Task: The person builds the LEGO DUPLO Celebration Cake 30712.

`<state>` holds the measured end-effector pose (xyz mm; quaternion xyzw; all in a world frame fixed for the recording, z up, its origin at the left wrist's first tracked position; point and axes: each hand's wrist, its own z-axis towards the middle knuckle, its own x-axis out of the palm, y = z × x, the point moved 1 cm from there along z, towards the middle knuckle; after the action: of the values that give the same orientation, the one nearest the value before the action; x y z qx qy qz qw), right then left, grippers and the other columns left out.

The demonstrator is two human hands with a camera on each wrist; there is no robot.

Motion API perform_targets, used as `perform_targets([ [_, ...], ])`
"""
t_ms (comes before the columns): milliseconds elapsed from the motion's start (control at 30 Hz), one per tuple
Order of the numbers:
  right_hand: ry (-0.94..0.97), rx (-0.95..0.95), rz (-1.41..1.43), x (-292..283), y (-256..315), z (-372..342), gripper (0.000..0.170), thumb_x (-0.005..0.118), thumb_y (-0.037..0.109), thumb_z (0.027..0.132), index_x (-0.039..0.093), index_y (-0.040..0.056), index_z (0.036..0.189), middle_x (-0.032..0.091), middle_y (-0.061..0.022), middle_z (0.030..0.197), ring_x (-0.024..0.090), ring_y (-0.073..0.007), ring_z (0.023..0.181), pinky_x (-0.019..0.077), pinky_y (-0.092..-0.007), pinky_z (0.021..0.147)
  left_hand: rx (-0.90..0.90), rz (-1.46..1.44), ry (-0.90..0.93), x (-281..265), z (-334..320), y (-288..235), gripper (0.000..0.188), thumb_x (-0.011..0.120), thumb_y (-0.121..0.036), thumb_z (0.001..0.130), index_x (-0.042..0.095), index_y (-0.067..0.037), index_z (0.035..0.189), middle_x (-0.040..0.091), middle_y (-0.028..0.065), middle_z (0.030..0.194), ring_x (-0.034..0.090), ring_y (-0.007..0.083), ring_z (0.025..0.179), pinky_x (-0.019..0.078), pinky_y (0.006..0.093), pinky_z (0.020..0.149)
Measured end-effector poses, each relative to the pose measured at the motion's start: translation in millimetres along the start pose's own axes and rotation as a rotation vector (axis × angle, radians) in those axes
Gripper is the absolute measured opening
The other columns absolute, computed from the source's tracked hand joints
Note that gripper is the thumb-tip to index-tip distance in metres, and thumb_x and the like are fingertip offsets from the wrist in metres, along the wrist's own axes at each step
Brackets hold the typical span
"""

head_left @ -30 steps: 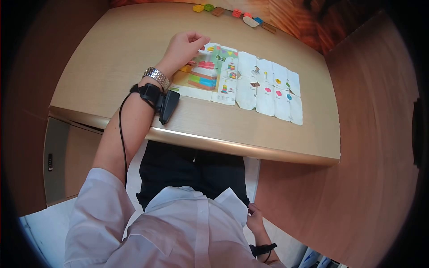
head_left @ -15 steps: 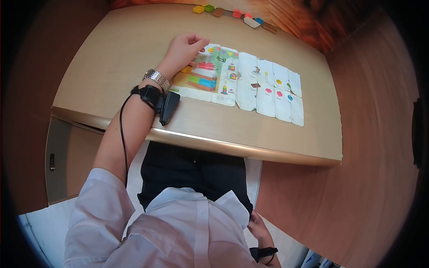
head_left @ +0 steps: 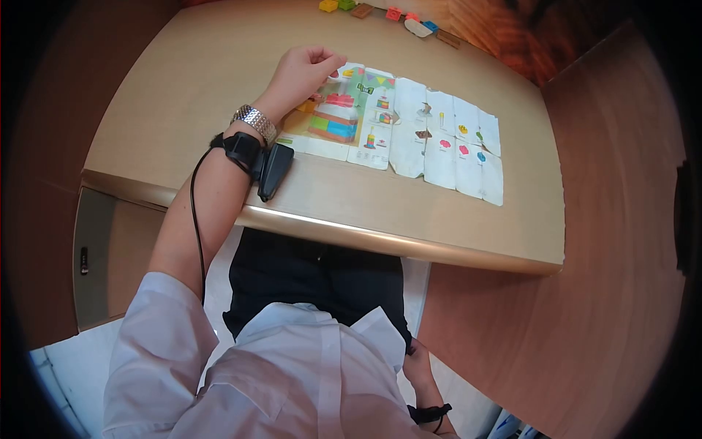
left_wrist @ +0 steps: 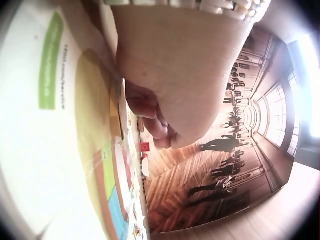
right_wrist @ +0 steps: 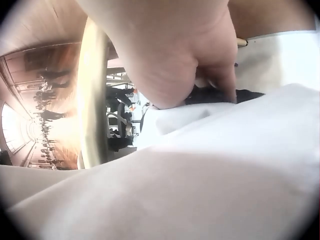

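Observation:
An unfolded paper sheet (head_left: 409, 146) with a printed brick cake and rows of small pictures lies on the table. My left hand (head_left: 298, 77) rests at its upper left part, fingers loosely curled and thumb reaching along the top edge. In the left wrist view the left hand (left_wrist: 172, 85) has bent fingers beside the sheet (left_wrist: 65, 150), with no object seen in them. Down at my right hip, my right hand (head_left: 419, 366) touches the dark trousers by the shirt hem. The right wrist view shows the right hand (right_wrist: 175, 55) reaching down to dark cloth, fingertips partly hidden by the shirt.
Along the table's (head_left: 183, 80) far edge lie a yellow brick (head_left: 327, 6), a green brick (head_left: 346, 4), a brown piece (head_left: 362, 10), a red brick (head_left: 393, 13), a white piece (head_left: 417, 28) and a blue brick (head_left: 431, 27). A wooden panel (head_left: 599, 183) stands at the right.
The head view has tilted slightly, so the bricks and far part of the table appear higher. Both hands keep nearly the same places; the bricks and sheet show no clear movement of their own.

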<state>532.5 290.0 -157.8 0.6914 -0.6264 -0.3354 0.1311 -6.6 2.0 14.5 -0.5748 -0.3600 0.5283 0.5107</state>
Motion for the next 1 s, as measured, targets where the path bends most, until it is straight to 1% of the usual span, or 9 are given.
perform_targets([
  [167, 0.116, -0.103, 0.362, -14.7, -3.0, -21.0, 0.034, 0.073, 0.006, 0.099, 0.069, -0.0026, 0.132, 0.077, -0.0057, 0.112, 0.068, -0.0144, 0.102, 0.0552, -0.0323, 0.091, -0.003, 0.005, -0.002, -0.6, 5.3, -4.9, 0.034, 0.075, -0.036, 0.102, 0.077, -0.003, 0.109, 0.071, 0.0003, 0.090, 0.062, 0.0043, 0.073, 0.0555, 0.0227, 0.059],
  [267, 0.123, -0.109, 0.111, -23.3, -22.6, -9.8, 0.029, 0.074, 0.005, 0.097, 0.073, -0.0016, 0.125, 0.077, -0.0035, 0.101, 0.066, -0.0129, 0.091, 0.0543, -0.0307, 0.082, 0.037, -0.009, -0.013, -0.2, 8.3, 0.3, 0.035, 0.075, -0.037, 0.102, 0.077, -0.003, 0.108, 0.071, 0.0011, 0.089, 0.062, 0.0045, 0.072, 0.0562, 0.0233, 0.059],
  [433, -0.177, -0.098, -0.151, -16.6, -39.1, 11.2, 0.015, 0.076, 0.002, 0.091, 0.077, -0.0016, 0.105, 0.069, 0.0011, 0.080, 0.057, -0.0082, 0.073, 0.0496, -0.0288, 0.068, 0.026, 0.040, -0.011, -3.2, 9.9, 0.7, 0.032, 0.075, -0.037, 0.102, 0.077, -0.005, 0.110, 0.070, 0.0002, 0.090, 0.060, 0.0033, 0.071, 0.0540, 0.0224, 0.059],
  [600, -0.184, -0.206, 0.088, -3.5, -2.6, 3.0, 0.027, 0.076, -0.002, 0.091, 0.070, -0.0024, 0.118, 0.075, -0.0036, 0.085, 0.065, -0.0074, 0.082, 0.0526, -0.0261, 0.075, 0.035, 0.057, -0.004, 0.7, 9.5, 2.2, 0.029, 0.076, -0.036, 0.103, 0.077, -0.009, 0.111, 0.069, -0.0020, 0.090, 0.056, 0.0014, 0.069, 0.0511, 0.0207, 0.059],
  [667, -0.198, -0.212, 0.160, -6.6, 10.8, 0.6, 0.033, 0.076, -0.003, 0.091, 0.067, -0.0026, 0.123, 0.077, -0.0055, 0.088, 0.068, -0.0075, 0.085, 0.0538, -0.0258, 0.078, 0.052, 0.061, 0.002, -0.7, 12.1, 1.1, 0.036, 0.077, -0.038, 0.101, 0.078, -0.003, 0.109, 0.073, 0.0015, 0.089, 0.067, 0.0045, 0.077, 0.0570, 0.0235, 0.061],
  [800, -0.027, -0.131, -0.055, -24.1, 21.8, 7.1, 0.041, 0.077, 0.001, 0.091, 0.064, -0.0029, 0.130, 0.081, -0.0150, 0.102, 0.077, -0.0186, 0.096, 0.0588, -0.0310, 0.085, 0.041, 0.034, -0.004, -0.9, 11.8, 1.6, 0.035, 0.077, -0.038, 0.101, 0.078, -0.004, 0.110, 0.073, 0.0011, 0.089, 0.068, 0.0047, 0.079, 0.0575, 0.0235, 0.062],
  [867, 0.031, -0.142, -0.132, -32.8, 57.1, 7.4, 0.041, 0.078, 0.004, 0.091, 0.065, -0.0033, 0.128, 0.081, -0.0184, 0.106, 0.080, -0.0245, 0.098, 0.0602, -0.0339, 0.086, 0.014, 0.000, -0.022, -1.7, 12.3, -3.0, 0.028, 0.076, -0.034, 0.103, 0.076, -0.007, 0.110, 0.068, -0.0013, 0.090, 0.057, 0.0019, 0.071, 0.0515, 0.0210, 0.059],
  [933, 0.122, -0.050, -0.666, -39.7, 98.0, 2.9, 0.041, 0.079, 0.013, 0.089, 0.068, -0.0031, 0.125, 0.080, -0.0226, 0.108, 0.078, -0.0363, 0.103, 0.0607, -0.0384, 0.089, 0.015, -0.011, -0.033, -1.6, 11.7, -3.1, 0.028, 0.077, -0.033, 0.103, 0.076, -0.006, 0.110, 0.068, -0.0013, 0.090, 0.057, 0.0019, 0.071, 0.0515, 0.0210, 0.059],
  [1000, 0.157, -0.094, -0.830, -46.1, 97.8, 9.6, 0.044, 0.083, 0.017, 0.087, 0.069, -0.0044, 0.123, 0.080, -0.0213, 0.109, 0.078, -0.0347, 0.101, 0.0608, -0.0380, 0.088, 0.010, -0.018, -0.047, -1.1, 8.7, -0.3, 0.028, 0.077, -0.033, 0.103, 0.076, -0.006, 0.110, 0.068, -0.0013, 0.091, 0.057, 0.0020, 0.072, 0.0515, 0.0210, 0.058],
])
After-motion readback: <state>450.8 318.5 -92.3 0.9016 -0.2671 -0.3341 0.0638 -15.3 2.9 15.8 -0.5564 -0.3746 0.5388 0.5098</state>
